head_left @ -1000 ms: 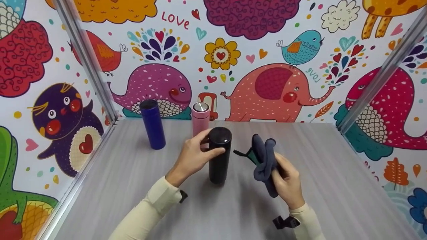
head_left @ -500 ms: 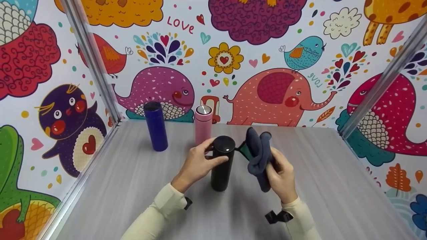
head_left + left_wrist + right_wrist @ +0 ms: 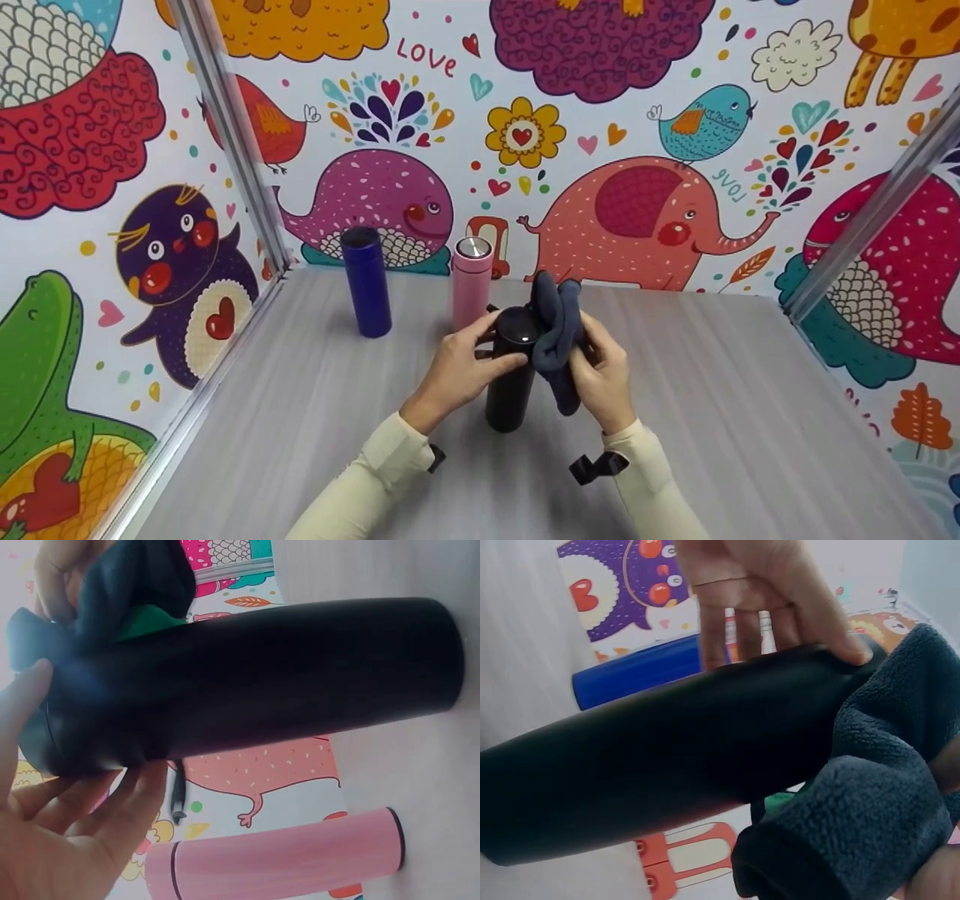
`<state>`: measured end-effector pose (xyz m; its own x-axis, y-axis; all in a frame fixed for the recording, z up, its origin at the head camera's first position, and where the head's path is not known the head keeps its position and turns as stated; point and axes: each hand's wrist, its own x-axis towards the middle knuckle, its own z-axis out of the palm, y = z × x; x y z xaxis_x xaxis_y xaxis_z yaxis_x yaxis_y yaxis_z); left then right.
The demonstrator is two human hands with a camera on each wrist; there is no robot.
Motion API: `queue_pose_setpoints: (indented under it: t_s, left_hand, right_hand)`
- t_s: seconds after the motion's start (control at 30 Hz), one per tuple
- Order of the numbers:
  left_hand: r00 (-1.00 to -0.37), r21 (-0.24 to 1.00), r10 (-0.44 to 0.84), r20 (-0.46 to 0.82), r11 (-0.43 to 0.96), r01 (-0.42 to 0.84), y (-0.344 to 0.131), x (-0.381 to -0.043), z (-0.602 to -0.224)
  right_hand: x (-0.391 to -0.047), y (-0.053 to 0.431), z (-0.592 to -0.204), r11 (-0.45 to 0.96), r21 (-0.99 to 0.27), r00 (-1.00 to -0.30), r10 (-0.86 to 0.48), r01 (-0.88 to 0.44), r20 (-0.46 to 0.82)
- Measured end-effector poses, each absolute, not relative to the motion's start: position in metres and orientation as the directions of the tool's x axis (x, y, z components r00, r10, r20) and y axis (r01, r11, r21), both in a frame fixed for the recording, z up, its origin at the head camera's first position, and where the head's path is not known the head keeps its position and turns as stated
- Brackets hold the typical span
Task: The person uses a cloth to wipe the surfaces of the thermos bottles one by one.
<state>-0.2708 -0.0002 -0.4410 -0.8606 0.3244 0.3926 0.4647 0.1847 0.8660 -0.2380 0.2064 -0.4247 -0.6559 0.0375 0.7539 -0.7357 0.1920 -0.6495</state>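
A black thermos flask (image 3: 510, 401) stands upright on the table in the head view. My left hand (image 3: 459, 373) grips it near the top, thumb on the near side and fingers behind. In my right hand (image 3: 604, 369) is a bunched dark blue-grey cloth (image 3: 556, 341), held up against the flask's right side near its cap. The right wrist view shows the towel-like fluffy pile of the cloth (image 3: 855, 817). A piece of green lining (image 3: 154, 621) and a black loop (image 3: 179, 791) show behind the flask in the left wrist view.
A pink flask (image 3: 471, 289) with a silver lid stands just behind the black one. Further left is a dark blue flask (image 3: 369, 292). Cartoon-printed walls (image 3: 517, 217) with metal edge strips bound the grey table (image 3: 720, 420).
My right hand has moved left, bringing the cloth from apart to the flask's upper side. The left hand keeps its grip on the flask. The head view has shifted slightly.
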Motion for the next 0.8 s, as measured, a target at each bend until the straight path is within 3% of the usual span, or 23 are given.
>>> queue_pose_setpoints:
  t_s: [0.23,0.53,0.8]
  left_hand:
    - [-0.851,0.858,0.342,0.399,0.187,0.478,-0.001,-0.270,-0.442]
    - [-0.840,0.849,0.376,0.391,0.205,0.488,-0.003,-0.276,-0.444]
    - [-0.824,0.888,0.438,0.358,0.114,0.446,-0.010,-0.283,-0.448]
  right_hand:
    - [-0.240,0.203,-0.450,0.213,-0.655,-0.671,-0.006,-0.725,0.741]
    - [-0.241,0.204,-0.490,0.169,-0.787,-0.799,-0.006,-0.594,0.602]
    - [-0.244,0.206,-0.522,0.172,-0.865,-0.881,-0.066,-0.472,0.468]
